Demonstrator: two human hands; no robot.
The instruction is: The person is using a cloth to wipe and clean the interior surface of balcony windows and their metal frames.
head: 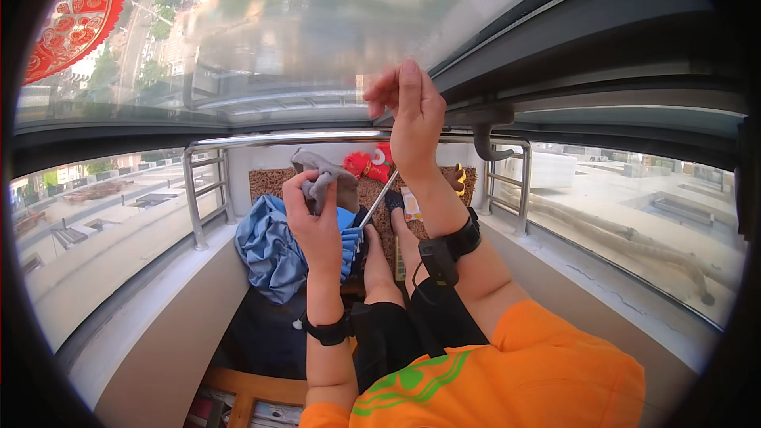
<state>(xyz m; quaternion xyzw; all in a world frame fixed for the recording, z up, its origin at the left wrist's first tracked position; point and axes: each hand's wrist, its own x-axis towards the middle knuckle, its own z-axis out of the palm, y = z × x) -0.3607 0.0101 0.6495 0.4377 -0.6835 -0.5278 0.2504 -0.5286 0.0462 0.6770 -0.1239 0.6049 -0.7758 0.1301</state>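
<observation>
My left hand pinches a grey cloth between thumb and fingers, and the cloth hangs in folds above the blue fabric. My right hand is raised in front of the window glass, near its dark frame. Its fingers are bent and no object shows in them; whether they touch the glass cannot be told. A window handle sticks out to the right of my right wrist. A thin metal pole slants behind my hands, from the blue fabric up towards my right wrist.
A metal guard rail runs along the window. Bunched blue fabric lies at the left. Beyond my legs are a brown shaggy mat, a red plush toy and a small packet. A red paper decoration is on the glass.
</observation>
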